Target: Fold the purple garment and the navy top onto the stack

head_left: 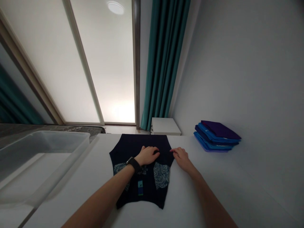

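A navy sleeveless top (142, 142) with paisley side panels lies spread on the white table (185, 202). A blue-green tag (140, 188) shows on its lower middle part. My left hand (147, 155), with a dark watch on the wrist, rests on the upper middle of the cloth, fingers laid out and slightly bent. At the top's right edge, my right hand (181, 156) has its fingertips close together on the fabric border. My left forearm covers part of the left paisley panel.
On the left stands a translucent plastic bin (68, 167). A stack of folded blue and purple clothes (216, 136) lies at the back right by the wall. Beyond the table's far edge are a white cabinet (165, 126) and a teal curtain (166, 63).
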`<state>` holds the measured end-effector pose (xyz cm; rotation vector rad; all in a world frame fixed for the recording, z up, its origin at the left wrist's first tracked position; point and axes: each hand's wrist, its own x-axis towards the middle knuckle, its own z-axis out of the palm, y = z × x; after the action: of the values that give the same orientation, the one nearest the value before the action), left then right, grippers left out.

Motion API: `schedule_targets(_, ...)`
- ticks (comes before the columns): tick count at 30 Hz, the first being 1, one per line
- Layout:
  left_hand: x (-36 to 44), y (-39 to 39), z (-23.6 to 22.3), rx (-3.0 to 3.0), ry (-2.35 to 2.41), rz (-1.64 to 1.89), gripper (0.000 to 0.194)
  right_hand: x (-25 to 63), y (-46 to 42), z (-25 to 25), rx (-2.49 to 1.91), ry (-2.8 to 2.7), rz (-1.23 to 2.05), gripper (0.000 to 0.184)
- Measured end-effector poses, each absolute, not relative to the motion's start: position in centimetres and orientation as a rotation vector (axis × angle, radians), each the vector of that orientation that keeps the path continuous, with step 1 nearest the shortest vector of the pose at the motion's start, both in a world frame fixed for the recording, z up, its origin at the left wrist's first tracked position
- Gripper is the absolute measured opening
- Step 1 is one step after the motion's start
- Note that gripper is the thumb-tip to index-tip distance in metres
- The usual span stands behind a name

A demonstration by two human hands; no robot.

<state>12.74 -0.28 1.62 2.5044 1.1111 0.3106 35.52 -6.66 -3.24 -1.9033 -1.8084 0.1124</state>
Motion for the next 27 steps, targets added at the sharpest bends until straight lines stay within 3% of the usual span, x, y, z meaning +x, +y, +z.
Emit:
schedule_targets(12, 12.5, -0.5, 0.4, 2.299, 1.219, 0.463, 0.014, 34.8, -6.2, -4.2, -1.981, -1.872, -0.092, 0.025)
schedule_targets(18, 12.7, -0.2, -0.5, 2.289, 1.178, 0.528, 0.01, 33.5, -7.4, -2.3, -1.937, -1.866, -0.221, 0.017)
schedule_targets(27, 12.6, 0.0, -0.8, 2.325, 1.149, 0.571, 0.01, 29.1, -12.6, -2.1, -1.674, -2.229, -0.017, 0.046)
